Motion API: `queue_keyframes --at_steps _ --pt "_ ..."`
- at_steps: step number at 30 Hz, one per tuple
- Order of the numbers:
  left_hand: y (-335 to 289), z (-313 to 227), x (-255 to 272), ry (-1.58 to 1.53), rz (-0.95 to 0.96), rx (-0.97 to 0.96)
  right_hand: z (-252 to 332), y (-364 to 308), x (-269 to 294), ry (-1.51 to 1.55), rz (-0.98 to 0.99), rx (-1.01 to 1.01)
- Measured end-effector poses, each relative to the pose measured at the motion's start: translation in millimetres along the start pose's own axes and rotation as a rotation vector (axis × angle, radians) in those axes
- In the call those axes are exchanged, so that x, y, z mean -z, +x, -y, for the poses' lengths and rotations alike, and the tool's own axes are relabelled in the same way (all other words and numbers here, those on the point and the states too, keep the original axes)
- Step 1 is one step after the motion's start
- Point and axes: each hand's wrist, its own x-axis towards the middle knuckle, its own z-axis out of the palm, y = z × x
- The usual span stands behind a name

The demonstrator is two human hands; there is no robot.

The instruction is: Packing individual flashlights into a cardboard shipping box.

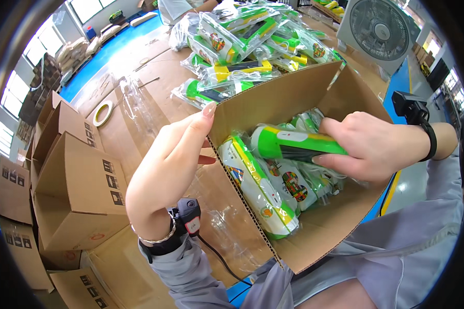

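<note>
An open cardboard box [273, 105] stands in front of me, tilted. My left hand [178, 139] is closed on its far left corner, fingertips at the rim. Inside the box, my right hand [363, 147] grips a green flashlight [288, 143] with a yellow stripe, a grey switch plate and a dark panel. Beneath it lie several bagged pieces; a long white-and-green one [258, 188] rests along the left wall. Next to that, a white bag [294, 185] bears a colourful round print. My right fingers hide part of the flashlight's rear end.
Bagged green, white and yellow flashlights [242, 41] are heaped on the table beyond the box. Several open cartons [82, 180] stand at left, near a tape roll [103, 113]. A box fan [379, 31] stands far right. Another person's sleeve [175, 10] shows behind the heap.
</note>
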Motion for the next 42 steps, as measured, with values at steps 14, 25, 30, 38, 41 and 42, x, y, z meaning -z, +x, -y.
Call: queue_keyframes --at_steps 14,25,30,38,41,42 --pt "-21.6 -8.0 13.3 0.134 0.077 -0.034 18.8 -7.0 -2.0 0.375 -0.093 0.064" --pt "-30.0 0.9 -1.6 -0.028 -0.197 -0.017 -8.8 27.0 12.2 0.451 0.367 0.208" --pt "-32.7 3.6 -0.2 -0.025 -0.196 -0.077 -1.2 26.8 22.9 0.423 0.315 -0.004" --pt "-25.3 0.1 8.5 0.081 -0.044 -0.115 16.2 9.4 6.1 -0.11 -0.141 0.225" --pt "-29.5 4.2 8.7 0.101 -0.052 -0.127 25.8 16.9 -3.7 -0.163 -0.178 0.307" --pt "-31.1 5.7 8.5 0.169 -0.074 -0.204 26.6 18.4 -6.1 -0.163 -0.176 0.31"
